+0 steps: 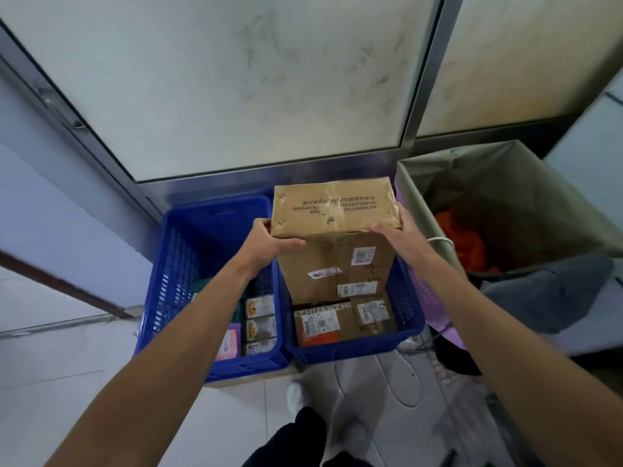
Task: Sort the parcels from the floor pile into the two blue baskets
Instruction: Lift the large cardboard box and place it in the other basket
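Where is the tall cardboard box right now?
In the head view, the tall cardboard box stands upright in the right blue basket, gripped at its top by the left hand and right hand, behind flat parcels.

Right of me: a grey-green fabric bin with orange cloth inside.
Ahead: I see a frosted glass panel in a metal frame.
Underfoot: white floor tiles.

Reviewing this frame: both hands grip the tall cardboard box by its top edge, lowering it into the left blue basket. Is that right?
Not quite. The head view shows the left hand and right hand gripping the tall cardboard box at its top edge, but it stands in the right blue basket, not the left blue basket.
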`<state>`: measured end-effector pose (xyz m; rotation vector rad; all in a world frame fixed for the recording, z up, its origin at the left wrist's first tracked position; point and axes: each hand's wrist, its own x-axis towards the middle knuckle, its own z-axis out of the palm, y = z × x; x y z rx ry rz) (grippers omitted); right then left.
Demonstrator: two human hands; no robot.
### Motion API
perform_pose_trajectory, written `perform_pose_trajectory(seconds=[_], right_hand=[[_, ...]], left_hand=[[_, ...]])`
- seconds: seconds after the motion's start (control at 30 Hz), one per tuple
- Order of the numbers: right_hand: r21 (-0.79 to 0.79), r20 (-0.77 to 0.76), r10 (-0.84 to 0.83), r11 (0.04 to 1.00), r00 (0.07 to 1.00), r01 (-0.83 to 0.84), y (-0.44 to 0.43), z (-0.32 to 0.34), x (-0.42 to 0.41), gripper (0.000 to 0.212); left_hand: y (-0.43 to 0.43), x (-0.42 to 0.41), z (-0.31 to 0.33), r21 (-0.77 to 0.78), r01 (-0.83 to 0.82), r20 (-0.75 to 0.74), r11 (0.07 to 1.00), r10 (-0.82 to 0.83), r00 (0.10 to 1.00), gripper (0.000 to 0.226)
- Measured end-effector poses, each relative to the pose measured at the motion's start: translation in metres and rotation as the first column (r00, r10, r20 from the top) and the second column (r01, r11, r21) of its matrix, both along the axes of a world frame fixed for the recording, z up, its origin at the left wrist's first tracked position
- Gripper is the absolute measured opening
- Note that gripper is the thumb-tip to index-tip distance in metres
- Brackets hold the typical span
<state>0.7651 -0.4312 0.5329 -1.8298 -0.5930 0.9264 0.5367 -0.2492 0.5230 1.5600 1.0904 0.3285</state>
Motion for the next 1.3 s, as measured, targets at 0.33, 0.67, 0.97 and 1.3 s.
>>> perform_pose_trajectory(seconds=[0.33, 0.67, 0.97, 1.3], right_hand=[[-0.059, -0.134, -0.19, 0.981, 0.973, 0.184, 0.014, -0.045, 0.015, 0.095], [-0.386, 0.205, -0.148, 0.896, 0.968, 0.219, 0.019, -0.124, 0.032, 0.1], [-0.472, -0.074, -0.328, 0.843, 0.942, 0.257, -0.009, -0.211, 0.059, 0.108], [-0.506, -0.387, -0.528, 0.807, 0.756, 0.305, -0.008, -0.245, 0.037, 0.083]], left_hand=[[0.049, 0.057, -0.053, 0.042, 0.187, -0.005, 0.982, -0.187, 0.982, 0.088], [0.074, 0.137, -0.104, 0.097, 0.265, -0.212, 0.959, -0.241, 0.947, 0.086], [0.055, 0.213, -0.163, 0.196, 0.377, -0.355, 0.905, -0.293, 0.888, 0.083], [0.06, 0.244, -0.21, 0.205, 0.59, -0.541, 0.781, -0.412, 0.733, 0.082]])
